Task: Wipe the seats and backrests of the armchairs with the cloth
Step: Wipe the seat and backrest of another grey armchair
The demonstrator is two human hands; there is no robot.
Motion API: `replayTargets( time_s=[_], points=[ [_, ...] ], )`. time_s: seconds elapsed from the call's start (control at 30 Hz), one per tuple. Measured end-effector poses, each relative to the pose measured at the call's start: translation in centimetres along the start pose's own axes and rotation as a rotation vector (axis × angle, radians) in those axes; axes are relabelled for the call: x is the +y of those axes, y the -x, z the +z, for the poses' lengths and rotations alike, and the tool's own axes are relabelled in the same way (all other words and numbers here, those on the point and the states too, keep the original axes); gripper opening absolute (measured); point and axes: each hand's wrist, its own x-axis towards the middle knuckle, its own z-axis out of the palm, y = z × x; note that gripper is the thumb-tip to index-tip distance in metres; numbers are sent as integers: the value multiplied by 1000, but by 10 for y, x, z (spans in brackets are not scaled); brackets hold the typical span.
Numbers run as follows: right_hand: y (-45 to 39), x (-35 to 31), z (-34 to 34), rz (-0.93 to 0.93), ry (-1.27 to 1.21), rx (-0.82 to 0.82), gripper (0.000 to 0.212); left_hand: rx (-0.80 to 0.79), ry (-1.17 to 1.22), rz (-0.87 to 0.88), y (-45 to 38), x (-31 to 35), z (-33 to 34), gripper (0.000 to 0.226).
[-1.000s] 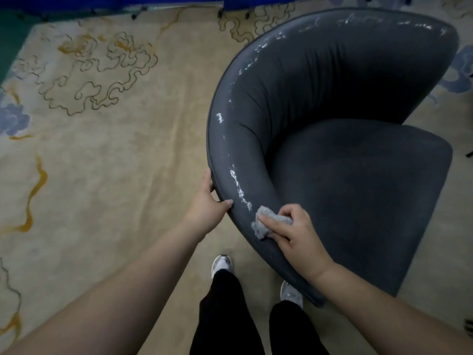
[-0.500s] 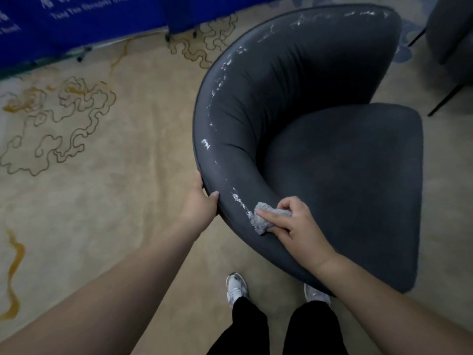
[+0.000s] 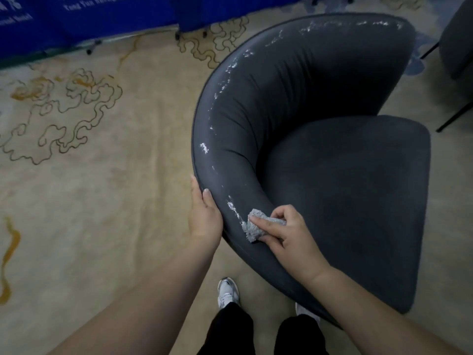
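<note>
right hand (image 3: 286,235) presses cloth (image 3: 253,224) on armchair (image 3: 332,175) rim.

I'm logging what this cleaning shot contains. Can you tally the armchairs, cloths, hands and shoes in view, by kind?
Armchairs: 2, the dark grey armchair being wiped and a second armchair cut off at the right edge
Cloths: 1, the grey cloth
Hands: 2, left hand, right hand
Shoes: 2, left shoe, right shoe
Total: 7
</note>
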Motion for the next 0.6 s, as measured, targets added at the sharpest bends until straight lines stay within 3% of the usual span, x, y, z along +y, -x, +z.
replayTargets(
  time_s=[0.2, 0.4, 0.6],
  points=[
    [8, 8, -5, -129, 1, -42, 53, 189, -72, 55, 4, -9, 13, 49],
    [-31, 0, 11, -152, -22, -52, 50, 183, -54, 44, -2, -16, 14, 46],
    [7, 23, -2, -215, -24, -59, 37, 178, 29, 82, 0, -13, 15, 50]
  ],
)
